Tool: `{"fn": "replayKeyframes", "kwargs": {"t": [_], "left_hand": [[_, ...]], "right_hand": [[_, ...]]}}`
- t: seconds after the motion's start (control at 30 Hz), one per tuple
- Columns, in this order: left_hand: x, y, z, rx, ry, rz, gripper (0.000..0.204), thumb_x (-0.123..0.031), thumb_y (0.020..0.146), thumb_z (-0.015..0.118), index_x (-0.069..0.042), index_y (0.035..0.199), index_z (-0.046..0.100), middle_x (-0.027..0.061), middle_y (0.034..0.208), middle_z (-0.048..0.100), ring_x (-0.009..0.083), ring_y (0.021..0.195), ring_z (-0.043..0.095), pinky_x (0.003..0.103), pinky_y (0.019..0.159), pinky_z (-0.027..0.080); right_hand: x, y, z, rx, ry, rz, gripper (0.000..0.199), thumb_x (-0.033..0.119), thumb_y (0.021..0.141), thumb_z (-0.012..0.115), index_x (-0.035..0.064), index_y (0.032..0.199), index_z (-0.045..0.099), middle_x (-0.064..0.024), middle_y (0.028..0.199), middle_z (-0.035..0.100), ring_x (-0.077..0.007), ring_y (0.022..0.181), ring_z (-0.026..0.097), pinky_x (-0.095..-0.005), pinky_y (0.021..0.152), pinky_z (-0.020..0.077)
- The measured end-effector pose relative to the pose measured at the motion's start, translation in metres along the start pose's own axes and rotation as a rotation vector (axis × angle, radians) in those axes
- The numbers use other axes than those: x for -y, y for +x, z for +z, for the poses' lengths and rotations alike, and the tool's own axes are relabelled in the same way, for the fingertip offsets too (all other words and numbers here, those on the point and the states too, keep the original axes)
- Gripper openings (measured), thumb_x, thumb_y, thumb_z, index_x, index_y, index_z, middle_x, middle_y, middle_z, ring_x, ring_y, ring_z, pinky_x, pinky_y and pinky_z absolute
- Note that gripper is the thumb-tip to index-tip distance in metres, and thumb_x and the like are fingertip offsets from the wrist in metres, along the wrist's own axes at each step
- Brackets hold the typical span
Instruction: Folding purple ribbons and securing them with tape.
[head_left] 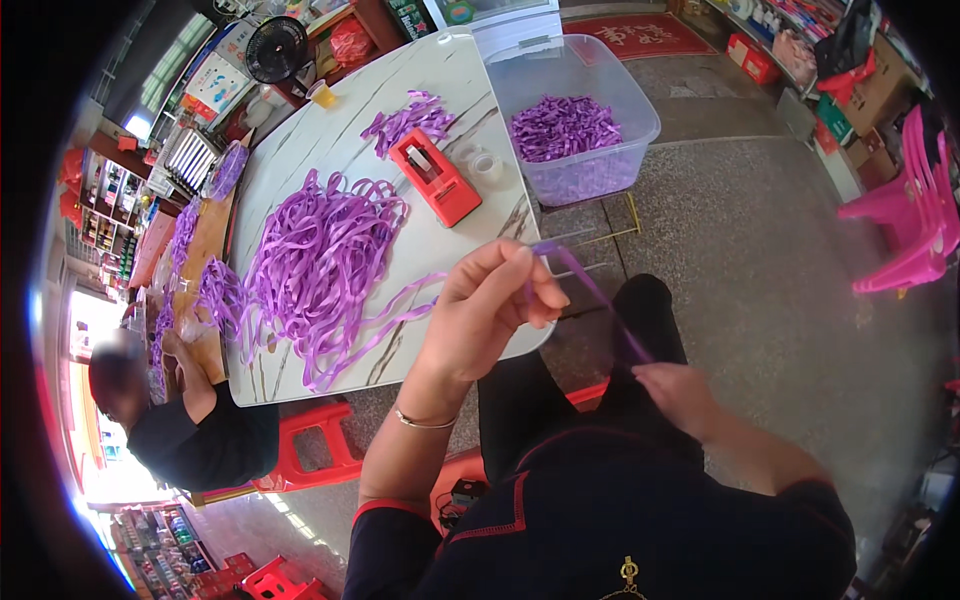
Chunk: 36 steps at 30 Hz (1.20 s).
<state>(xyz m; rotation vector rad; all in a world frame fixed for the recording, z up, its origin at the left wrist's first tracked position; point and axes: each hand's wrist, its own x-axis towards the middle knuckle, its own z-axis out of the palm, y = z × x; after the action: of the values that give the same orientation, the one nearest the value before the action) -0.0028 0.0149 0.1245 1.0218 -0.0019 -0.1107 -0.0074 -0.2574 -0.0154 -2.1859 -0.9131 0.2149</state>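
A narrow purple ribbon [605, 298] runs slanting down to the right between my two hands, above my lap. My left hand [492, 290], raised near the table's corner, pinches its upper end between thumb and fingers. Lower down, my right hand [678, 397] is closed on the other end, its fingertips partly blurred. Left of my left hand, a large tangled pile of purple ribbons [320, 260] covers much of the white marbled table [470, 75]. A few strands trail from that pile toward my left wrist.
Beyond my hands are a red tape dispenser [435, 180], clear tape rolls [484, 164] and a smaller ribbon bunch [410, 122]. A clear plastic bin [645, 140] holding purple ribbons stands off the table's right edge. Another person [195, 430] sits at left; pink chairs [915, 215] stand far right.
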Motion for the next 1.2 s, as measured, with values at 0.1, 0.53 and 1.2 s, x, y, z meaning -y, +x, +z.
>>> {"fn": "replayKeyframes", "kwargs": {"t": [0.1,0.53,1.2], "left_hand": [[-0.001,-0.006,-0.011,0.031,0.026,-0.032,0.019,-0.017,0.093,0.045,-0.004,0.082,0.054,0.0100,0.075,0.062,0.0111,0.060,0.056,0.021,0.055,0.045],[0.007,-0.031,-0.043,0.054,0.643,-0.430,0.016,-0.015,0.087,0.056,-0.001,0.084,0.062,0.0030,0.071,0.065,0.0029,0.053,0.051,0.016,0.047,0.039],[-0.042,-0.020,0.038,0.542,1.990,0.926,0.029,-0.007,0.067,0.067,0.002,0.094,0.059,0.0078,0.079,0.061,0.0166,0.059,0.057,0.027,0.050,0.043]], "right_hand": [[-0.008,-0.001,-0.020,-0.060,-0.151,0.006,0.015,0.012,0.082,0.055,0.0044,0.094,0.061,-0.0137,0.087,0.063,-0.0294,0.076,0.062,-0.0364,0.065,0.0509],[0.011,0.048,-0.116,-0.386,-0.714,-0.238,0.011,0.004,0.076,0.060,0.0005,0.086,0.059,-0.0113,0.094,0.062,-0.0233,0.071,0.061,-0.0311,0.060,0.0508],[0.055,0.075,-0.083,-0.341,0.318,-0.106,0.026,0.011,0.069,0.070,0.0068,0.094,0.061,-0.0055,0.086,0.059,-0.0196,0.077,0.056,-0.0263,0.064,0.0443]]}}
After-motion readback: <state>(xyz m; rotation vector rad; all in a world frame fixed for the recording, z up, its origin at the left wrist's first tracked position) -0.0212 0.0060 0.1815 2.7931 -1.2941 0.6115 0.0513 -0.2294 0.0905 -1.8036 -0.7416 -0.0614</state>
